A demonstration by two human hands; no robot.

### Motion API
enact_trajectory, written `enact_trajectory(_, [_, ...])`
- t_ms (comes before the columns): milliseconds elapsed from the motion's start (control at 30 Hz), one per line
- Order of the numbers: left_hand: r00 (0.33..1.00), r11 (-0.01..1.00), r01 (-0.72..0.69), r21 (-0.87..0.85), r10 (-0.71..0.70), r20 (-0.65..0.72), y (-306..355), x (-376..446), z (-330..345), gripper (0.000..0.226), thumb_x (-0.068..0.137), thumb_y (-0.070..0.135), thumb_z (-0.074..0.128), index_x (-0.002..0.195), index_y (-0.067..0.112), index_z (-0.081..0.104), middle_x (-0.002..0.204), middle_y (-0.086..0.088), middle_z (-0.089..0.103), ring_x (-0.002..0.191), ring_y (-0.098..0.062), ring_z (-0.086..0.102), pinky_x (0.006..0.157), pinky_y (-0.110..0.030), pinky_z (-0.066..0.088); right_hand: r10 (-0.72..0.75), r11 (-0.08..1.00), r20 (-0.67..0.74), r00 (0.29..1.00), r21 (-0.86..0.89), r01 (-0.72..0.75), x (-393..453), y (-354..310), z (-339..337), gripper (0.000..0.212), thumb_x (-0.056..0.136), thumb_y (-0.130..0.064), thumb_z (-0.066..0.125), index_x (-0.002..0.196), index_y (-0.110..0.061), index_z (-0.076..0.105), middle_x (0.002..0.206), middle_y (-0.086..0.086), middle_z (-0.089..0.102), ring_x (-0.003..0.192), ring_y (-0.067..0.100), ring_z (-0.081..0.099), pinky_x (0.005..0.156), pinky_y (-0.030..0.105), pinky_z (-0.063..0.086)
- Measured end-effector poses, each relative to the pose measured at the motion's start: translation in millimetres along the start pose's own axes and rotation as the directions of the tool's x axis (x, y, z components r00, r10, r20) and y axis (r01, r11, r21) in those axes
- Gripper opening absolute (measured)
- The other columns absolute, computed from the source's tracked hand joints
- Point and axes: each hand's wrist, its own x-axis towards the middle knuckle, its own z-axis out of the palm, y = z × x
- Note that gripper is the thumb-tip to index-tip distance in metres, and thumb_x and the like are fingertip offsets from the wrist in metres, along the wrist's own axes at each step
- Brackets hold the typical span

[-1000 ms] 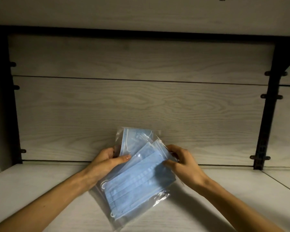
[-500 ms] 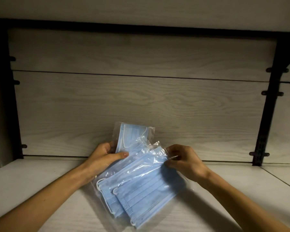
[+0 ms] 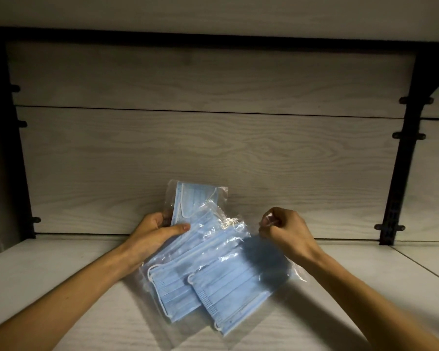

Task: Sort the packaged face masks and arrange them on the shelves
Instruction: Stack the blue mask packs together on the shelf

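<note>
The left hand (image 3: 160, 230) grips a fan of packaged face masks (image 3: 213, 264) above the shelf (image 3: 48, 274); the right hand (image 3: 283, 228) is curled, seemingly pinching the front packet's clear edge. Sorting looks midway: next, peel that packet free and lay it down.

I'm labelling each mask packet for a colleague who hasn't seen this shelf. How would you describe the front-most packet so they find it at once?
On the pale wood-grain shelf, between the two hands, lies a fan of clear packets holding blue masks. The front-most packet is the one lowest and furthest right, overlapping the middle packet. Unlike the others under the left hand, its upper right corner runs up to the right hand.
</note>
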Motion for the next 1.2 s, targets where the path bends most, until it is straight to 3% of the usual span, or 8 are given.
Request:
enact_trajectory(167, [1.000,1.000,0.015,0.020,-0.015,-0.010,1,1,-1,0.023,0.086,0.013,0.076,0.107,0.008,0.070,0.093,-0.008,0.079,0.081,-0.025,0.077,0.061,-0.026,0.059,-0.067,0.996,-0.068,0.995,0.048,0.070,-1,-11,-6,0.007,0.072,-0.016,0.063,0.070,-0.013,0.068,0.071,0.007,0.073,0.069,0.022,0.067,0.062,0.036,0.055])
enact_trajectory(333, [0.992,0.999,0.017,0.050,-0.010,-0.127,1,4,-2,0.011,0.090,0.017,0.073,0.099,0.011,0.073,0.081,-0.003,0.079,0.069,-0.014,0.075,0.056,-0.020,0.054,0.247,0.895,-0.152,0.957,0.414,-0.166,2,-11,-21,0.017,0.084,0.006,0.060,0.072,-0.005,0.057,0.069,0.017,0.063,0.061,0.028,0.060,0.045,0.030,0.053])
enact_trajectory(600, [0.987,0.999,0.019,0.033,-0.014,-0.159,1,4,1,0.005,0.093,0.015,0.068,0.090,0.012,0.068,0.058,0.008,0.072,0.048,0.000,0.065,0.043,-0.012,0.044,0.376,0.637,0.264,0.888,0.623,-0.455,-45,0,-31,0.025,0.090,0.003,0.058,0.071,0.005,0.075,0.079,0.020,0.070,0.066,0.027,0.071,0.058,0.031,0.060])
enact_trajectory(700, [0.986,1.000,0.007,0.005,-0.006,-0.166,0,5,0,0.005,0.092,0.016,0.070,0.095,0.013,0.070,0.068,0.009,0.075,0.057,0.000,0.069,0.048,-0.012,0.047,0.437,0.558,0.291,0.851,0.654,-0.510,-65,-1,-36,0.015,0.088,0.004,0.062,0.098,0.013,0.070,0.099,0.029,0.069,0.075,0.034,0.070,0.057,0.032,0.061])
enact_trajectory(800, [0.987,1.000,0.008,-0.004,-0.008,-0.162,-1,6,-1,0.006,0.091,0.018,0.072,0.094,0.013,0.070,0.067,0.012,0.075,0.058,0.001,0.068,0.053,-0.014,0.048,0.456,0.695,0.232,0.859,0.510,-0.507,-84,-2,-37,0.024,0.087,-0.017,0.074,0.100,0.002,0.072,0.086,0.017,0.077,0.071,0.032,0.074,0.056,0.033,0.062])
enact_trajectory(900, [0.990,0.999,0.015,-0.030,-0.019,-0.140,-1,6,-1,0.008,0.090,0.018,0.072,0.097,0.014,0.071,0.073,0.007,0.076,0.061,-0.003,0.070,0.058,-0.019,0.050,0.294,0.955,0.155,0.943,-0.088,-0.284,-95,-4,-38,0.050,0.082,-0.053,0.073,0.081,-0.003,0.071,0.059,0.000,0.069,0.052,0.014,0.062,0.052,0.032,0.050])
enact_trajectory(1000, [0.992,0.998,0.018,-0.061,-0.026,-0.126,0,4,3,0.003,0.091,0.015,0.071,0.093,0.013,0.070,0.061,0.008,0.070,0.048,-0.002,0.061,0.045,-0.012,0.045,0.211,0.857,0.239,0.948,-0.512,-0.062,-98,-14,-37,0.068,0.086,-0.076,0.048,0.070,-0.015,0.072,0.059,-0.006,0.071,0.054,0.005,0.062,0.065,0.029,0.052])
enact_trajectory(1200, [0.998,0.997,0.020,-0.070,-0.024,-0.058,1,-1,3,0.010,0.093,0.016,0.069,0.102,0.013,0.067,0.054,0.011,0.066,0.042,0.001,0.058,0.040,-0.013,0.042,0.202,0.643,0.287,0.936,-0.760,0.094,-109,-43,-27,0.090,0.076,-0.093,0.030,0.054,-0.010,0.056,0.053,-0.004,0.052,0.080,0.013,0.065,0.078,0.032,0.045])
